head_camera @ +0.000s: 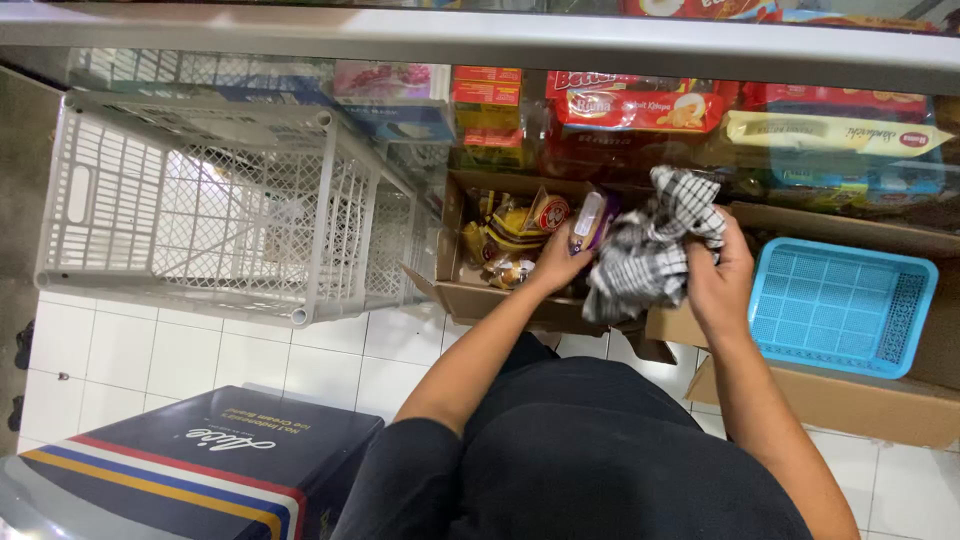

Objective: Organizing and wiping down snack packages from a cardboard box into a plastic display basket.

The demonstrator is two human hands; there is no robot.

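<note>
My left hand (558, 262) grips a small purple snack packet (590, 218) over an open cardboard box (452, 240) that holds several yellow and red snack packets (512, 232). Just to its right, my right hand (720, 272) is closed on a bunched black-and-white checked cloth (650, 245). The cloth touches the purple packet and hangs down between both hands. Both forearms reach forward from my dark-clothed lap.
A white plastic lattice crate (200, 200) stands at the left on the white tiled floor (150, 350). A blue plastic basket (840, 305) rests on cardboard boxes at the right. Shelves of packaged snacks (640, 105) run behind a metal ledge (500, 35). A dark striped freezer lid (190, 465) sits at the lower left.
</note>
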